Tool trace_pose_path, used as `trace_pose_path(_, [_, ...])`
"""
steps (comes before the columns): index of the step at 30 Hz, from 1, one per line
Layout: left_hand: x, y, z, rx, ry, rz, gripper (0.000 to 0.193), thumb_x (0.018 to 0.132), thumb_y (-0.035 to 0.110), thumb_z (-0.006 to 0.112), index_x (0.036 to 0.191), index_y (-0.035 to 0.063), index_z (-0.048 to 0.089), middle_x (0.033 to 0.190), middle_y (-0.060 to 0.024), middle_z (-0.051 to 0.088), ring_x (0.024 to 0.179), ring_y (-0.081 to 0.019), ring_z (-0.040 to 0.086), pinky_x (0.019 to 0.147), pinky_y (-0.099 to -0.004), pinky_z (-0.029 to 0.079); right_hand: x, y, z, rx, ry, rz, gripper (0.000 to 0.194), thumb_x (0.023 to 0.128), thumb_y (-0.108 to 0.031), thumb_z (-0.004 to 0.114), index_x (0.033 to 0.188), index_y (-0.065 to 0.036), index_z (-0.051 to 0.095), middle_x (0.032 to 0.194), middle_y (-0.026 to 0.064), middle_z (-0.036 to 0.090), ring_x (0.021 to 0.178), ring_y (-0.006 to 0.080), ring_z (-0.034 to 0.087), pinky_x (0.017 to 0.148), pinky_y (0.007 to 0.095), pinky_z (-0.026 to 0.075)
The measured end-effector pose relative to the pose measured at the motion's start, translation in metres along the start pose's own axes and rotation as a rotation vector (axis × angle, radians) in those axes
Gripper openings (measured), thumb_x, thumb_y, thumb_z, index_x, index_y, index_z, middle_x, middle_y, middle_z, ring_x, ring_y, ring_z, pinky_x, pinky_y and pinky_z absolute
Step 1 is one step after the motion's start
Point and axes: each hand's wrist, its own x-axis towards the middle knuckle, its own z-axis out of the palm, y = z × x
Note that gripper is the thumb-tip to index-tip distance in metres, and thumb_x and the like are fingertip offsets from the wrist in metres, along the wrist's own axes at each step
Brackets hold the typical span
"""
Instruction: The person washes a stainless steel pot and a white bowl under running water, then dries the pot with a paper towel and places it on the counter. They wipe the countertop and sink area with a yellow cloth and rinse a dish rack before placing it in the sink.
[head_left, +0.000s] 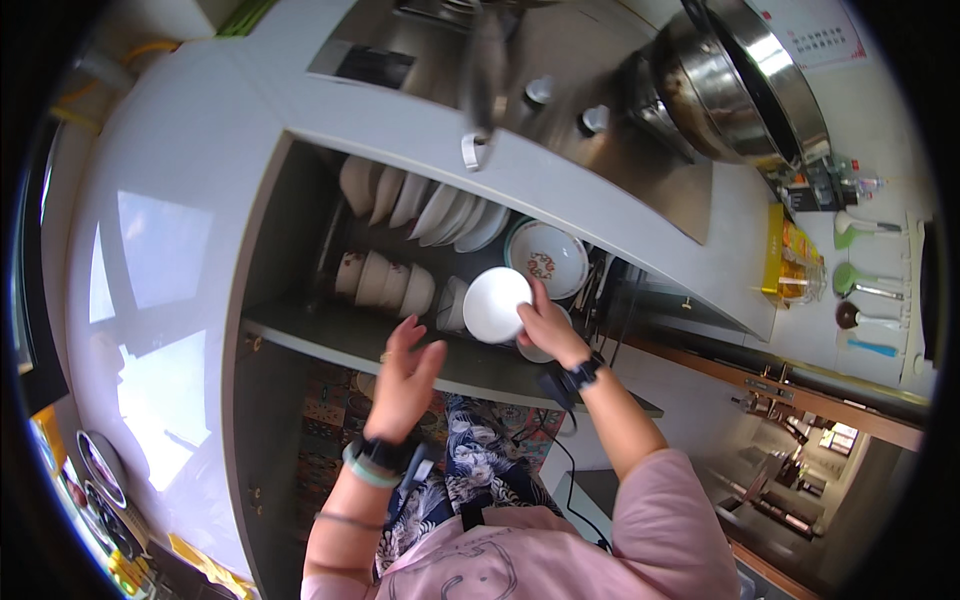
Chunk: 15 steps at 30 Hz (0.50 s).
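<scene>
My right hand (550, 321) grips the rim of a white bowl (493, 306) above the open drawer, thumb over its edge. To its left, my left hand (409, 367) hangs over the drawer's front edge (345, 352) with fingers apart and nothing in it. Inside the drawer, a row of nested bowls (386, 283) lies on its side, and beside it stands a glass (451, 304) partly behind the white bowl. Several plates (450, 214) lean in a row at the back. A larger patterned bowl (551, 259) rests behind my right hand, which partly hides another pale dish.
Above the drawer is the white counter edge (390, 127) with a steel gas hob (570, 142) and a large steel pot (720, 97). White countertop (172, 247) runs along the left. Ladles and spatulas (862, 281) hang at right. A black cable (571, 480) trails from my right wrist.
</scene>
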Motion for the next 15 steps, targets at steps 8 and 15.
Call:
trace_pose_path(8, [0.075, -0.057, 0.101, 0.199, -0.329, -0.3, 0.062, 0.083, 0.0, 0.05, 0.143, 0.0042, 0.038, 0.12, -0.0171, 0.058, 0.097, -0.0263, 0.065, 0.064, -0.0334, 0.061, -0.017, 0.142, -0.096, 0.798, -0.604, 0.361, 0.059, 0.099, -0.055, 0.043, 0.138, -0.011, 0.043, 0.122, 0.0122, 0.06, 0.105, 0.0251, 0.062, 0.086, 0.0425, 0.052])
trace_pose_path(15, [0.093, -0.05, 0.081, 0.395, -0.194, -0.257, 0.058, 0.081, 0.0, 0.05, 0.139, 0.0032, 0.043, 0.109, -0.0162, 0.062, 0.084, -0.0235, 0.067, 0.059, -0.0308, 0.06, 0.078, 0.305, -0.079, -0.36, -0.327, 0.467, 0.058, 0.089, -0.045, 0.061, 0.119, 0.004, 0.06, 0.117, 0.0244, 0.063, 0.109, 0.0383, 0.061, 0.089, 0.0452, 0.05])
